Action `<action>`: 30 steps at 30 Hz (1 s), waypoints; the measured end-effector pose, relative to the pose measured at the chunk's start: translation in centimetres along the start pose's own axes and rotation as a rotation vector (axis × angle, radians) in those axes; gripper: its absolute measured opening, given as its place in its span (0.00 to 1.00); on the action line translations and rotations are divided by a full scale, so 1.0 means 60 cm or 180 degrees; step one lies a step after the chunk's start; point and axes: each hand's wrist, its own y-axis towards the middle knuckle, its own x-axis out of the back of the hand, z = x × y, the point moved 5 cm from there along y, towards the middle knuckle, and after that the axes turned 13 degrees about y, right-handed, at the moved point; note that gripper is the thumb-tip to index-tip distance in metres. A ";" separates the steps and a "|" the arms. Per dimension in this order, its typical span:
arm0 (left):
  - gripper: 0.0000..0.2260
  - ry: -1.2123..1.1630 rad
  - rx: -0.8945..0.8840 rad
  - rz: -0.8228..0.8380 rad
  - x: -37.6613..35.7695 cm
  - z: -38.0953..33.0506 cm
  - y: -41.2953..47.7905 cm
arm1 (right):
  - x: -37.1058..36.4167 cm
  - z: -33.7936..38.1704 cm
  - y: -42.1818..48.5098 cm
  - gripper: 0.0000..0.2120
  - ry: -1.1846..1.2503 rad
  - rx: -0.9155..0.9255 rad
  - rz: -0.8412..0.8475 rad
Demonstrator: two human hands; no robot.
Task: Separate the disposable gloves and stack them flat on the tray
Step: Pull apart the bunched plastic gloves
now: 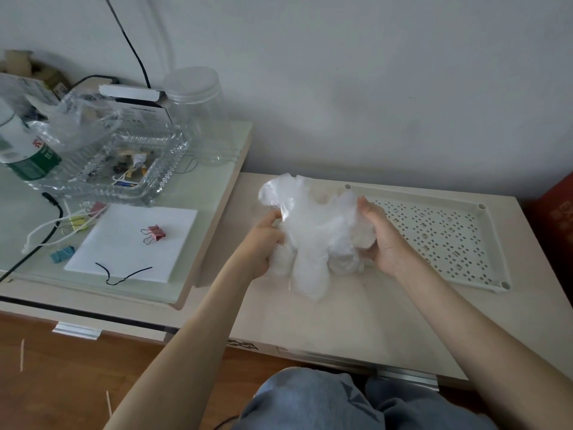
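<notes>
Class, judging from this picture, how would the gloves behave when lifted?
Probably floppy: the gloves sag in crumpled folds between left hand and right hand. Likely very light: thin, translucent film. May cling together; they hang as one clump.

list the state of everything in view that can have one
clump of gloves, crumpled together, unseparated, held between both hands
left hand, gripping the clump's left side
right hand, gripping its right side
tray, flat on the table, no glove laid flat on it
clear jar, upright, lid on
pink binder clip, lying on the white sheet
</notes>
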 end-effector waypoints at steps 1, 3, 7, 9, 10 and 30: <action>0.25 -0.0014 -0.0011 -0.0024 0.001 0.001 0.001 | -0.002 0.002 0.001 0.36 0.0041 0.0023 0.0001; 0.25 -0.0040 -0.0044 -0.0039 0.002 0.000 0.000 | -0.003 0.003 0.003 0.32 -0.0003 -0.0045 -0.0014; 0.26 -0.0158 -0.0066 -0.0032 0.001 0.001 0.002 | -0.009 0.002 0.001 0.24 -0.0315 -0.0327 0.0167; 0.26 -0.0330 -0.0060 0.0004 0.000 0.004 0.002 | -0.009 0.001 0.002 0.10 -0.0661 -0.0341 0.0182; 0.25 -0.0433 -0.0036 0.0020 0.000 0.006 0.002 | -0.006 0.002 0.002 0.05 -0.0821 -0.0303 0.0134; 0.12 0.0032 0.0205 0.0205 0.009 0.026 0.009 | -0.034 0.012 -0.009 0.37 -0.3065 0.0637 0.0198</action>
